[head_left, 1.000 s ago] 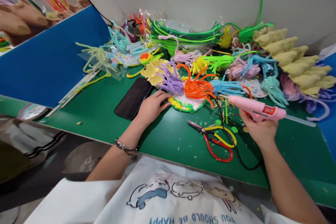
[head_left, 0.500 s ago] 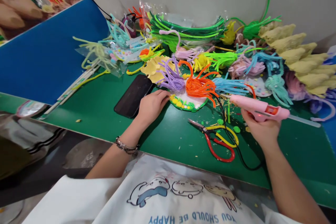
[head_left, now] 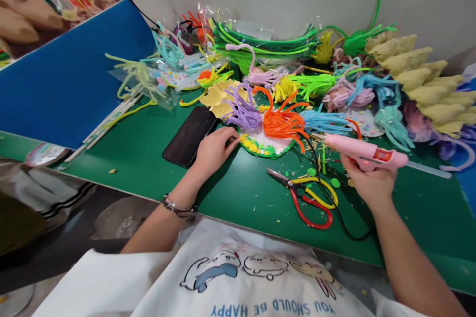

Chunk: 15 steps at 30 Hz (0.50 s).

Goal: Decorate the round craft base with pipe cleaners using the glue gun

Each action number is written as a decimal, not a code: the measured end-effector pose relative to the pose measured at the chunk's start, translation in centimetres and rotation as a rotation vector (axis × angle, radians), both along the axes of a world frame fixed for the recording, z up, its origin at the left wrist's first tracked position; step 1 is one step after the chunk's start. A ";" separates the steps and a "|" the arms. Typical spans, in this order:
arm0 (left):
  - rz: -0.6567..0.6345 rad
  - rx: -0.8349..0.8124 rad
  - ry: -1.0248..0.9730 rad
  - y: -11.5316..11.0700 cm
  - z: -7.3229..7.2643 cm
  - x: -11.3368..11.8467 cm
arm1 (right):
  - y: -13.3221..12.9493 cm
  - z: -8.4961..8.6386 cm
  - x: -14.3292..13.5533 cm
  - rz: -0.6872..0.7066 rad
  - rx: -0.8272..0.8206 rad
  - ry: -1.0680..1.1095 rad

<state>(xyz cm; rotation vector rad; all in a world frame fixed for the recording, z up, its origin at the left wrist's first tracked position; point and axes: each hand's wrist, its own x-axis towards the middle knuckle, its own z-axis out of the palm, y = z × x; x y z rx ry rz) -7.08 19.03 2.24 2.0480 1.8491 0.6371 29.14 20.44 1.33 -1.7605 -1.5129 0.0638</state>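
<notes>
My right hand [head_left: 372, 181] is wrapped round the handle of a pink hot glue gun [head_left: 366, 151]. A clear glue stick sticks out of its back, and its nozzle points left. At the left rim of a round white decorated disc [head_left: 268, 148], the fingertips of my left hand [head_left: 217, 151] are pinched together on the edge. Yellow and white pompoms and green trim line this disc. An orange pipe-cleaner bundle [head_left: 280, 123] and a purple one [head_left: 243, 109] lie over it, with a light blue bundle [head_left: 325, 123] at its right.
Scissors [head_left: 303, 193] with red and yellow handles lie in front, beside the gun's black cord. A black phone [head_left: 189, 136] rests left of the disc. Pipe-cleaner bundles and bagged green stems [head_left: 264, 42] crowd the back. A blue panel [head_left: 74, 79] stands at the left.
Almost nothing differs. Both hands keep their places, with the glue gun still pointing left; only the camera view has shifted slightly.
</notes>
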 end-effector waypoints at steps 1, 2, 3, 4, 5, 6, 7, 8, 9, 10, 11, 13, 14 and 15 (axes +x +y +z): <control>0.004 -0.005 -0.030 0.0 0.1 0.1 | 0.0 -0.1 0.1 0.002 -0.017 0.006; 0.017 -0.016 -0.063 0.0 0.2 0.2 | 0.0 -0.2 0.1 0.005 -0.028 0.006; 0.044 -0.030 -0.091 0.0 0.3 0.4 | 0.0 -0.2 0.2 0.009 -0.031 0.003; 0.080 -0.047 -0.103 0.0 0.5 0.5 | 0.0 -0.3 0.3 0.016 -0.027 0.000; 0.118 -0.064 -0.095 0.1 0.6 0.6 | 0.0 -0.3 0.3 0.024 -0.018 -0.001; 0.152 -0.078 -0.072 0.3 0.8 0.7 | 0.0 -0.3 0.2 0.031 -0.006 0.001; 0.175 -0.087 -0.038 0.5 1.0 0.7 | 0.0 -0.2 0.2 0.036 0.004 0.004; 0.187 -0.094 -0.001 0.8 1.1 0.7 | 0.0 -0.1 0.1 0.038 0.011 0.008; 0.192 -0.097 0.029 1.2 1.2 0.6 | 0.0 0.0 0.0 0.035 0.017 0.009; 0.193 -0.101 0.050 1.5 1.2 0.6 | 0.0 0.1 -0.1 0.033 0.022 0.007; 0.197 -0.105 0.062 1.8 1.2 0.5 | 0.0 0.2 -0.2 0.032 0.024 0.005; 0.206 -0.114 0.082 2.4 1.0 0.4 | -0.1 0.3 -0.2 0.042 0.018 0.004; 0.209 -0.117 0.086 2.6 0.9 0.4 | -0.2 0.3 -0.1 0.048 0.014 0.004; 0.209 -0.118 0.085 2.8 0.8 0.5 | -0.2 0.3 -0.1 0.056 0.009 0.003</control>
